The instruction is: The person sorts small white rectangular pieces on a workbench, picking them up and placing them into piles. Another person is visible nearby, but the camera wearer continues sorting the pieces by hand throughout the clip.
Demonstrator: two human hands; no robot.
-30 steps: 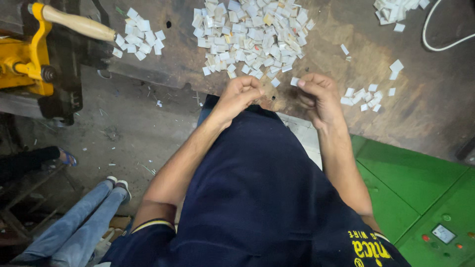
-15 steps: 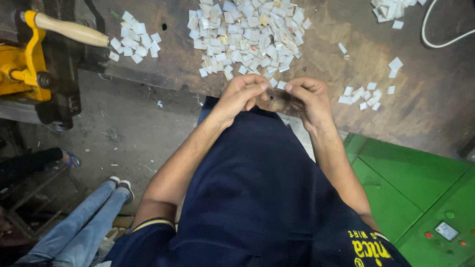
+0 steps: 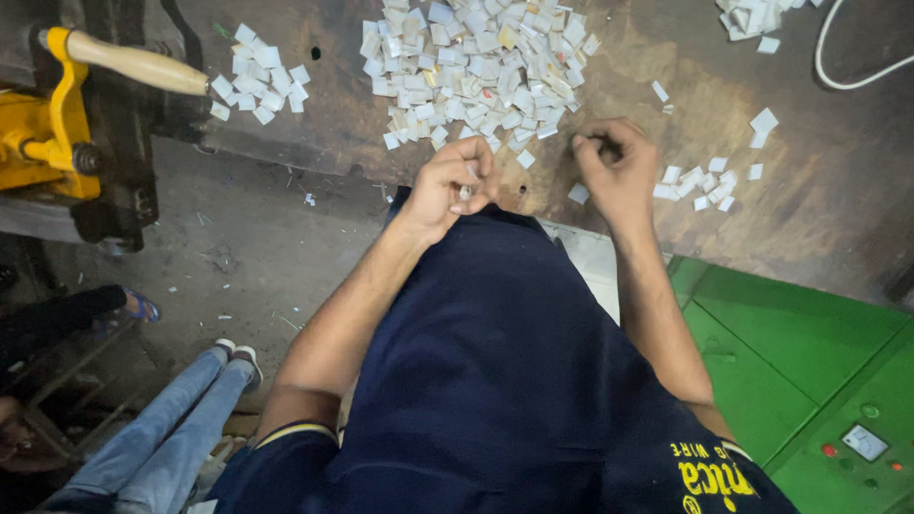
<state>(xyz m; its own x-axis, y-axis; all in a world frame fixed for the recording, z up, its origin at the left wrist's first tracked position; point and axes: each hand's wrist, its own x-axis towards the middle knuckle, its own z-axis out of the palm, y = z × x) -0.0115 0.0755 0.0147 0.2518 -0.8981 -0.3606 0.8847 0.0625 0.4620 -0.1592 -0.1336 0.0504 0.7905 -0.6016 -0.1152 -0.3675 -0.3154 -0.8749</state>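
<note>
My left hand (image 3: pixel 446 187) is at the near edge of the worn brown bench (image 3: pixel 838 190), its fingertips pinched on a small pale piece (image 3: pixel 466 191). My right hand (image 3: pixel 617 169) rests on the bench a hand's width to the right, fingers curled in; I cannot see anything in it. A big heap of small white square pieces (image 3: pixel 476 67) lies just beyond both hands. A loose white square (image 3: pixel 578 193) sits between the hands, and a small cluster of squares (image 3: pixel 703 179) lies right of my right hand.
A yellow hand press (image 3: pixel 43 143) with a wooden handle (image 3: pixel 133 65) stands at the left, next to another small pile (image 3: pixel 259 86). A white cable (image 3: pixel 847 67) curls at the top right. A green machine panel (image 3: pixel 819 381) is lower right. Another person's jeans-clad legs (image 3: pixel 162 438) are lower left.
My hands were together at the bench edge; now my right hand has moved right and away from the left, which stays pinched on the small piece.
</note>
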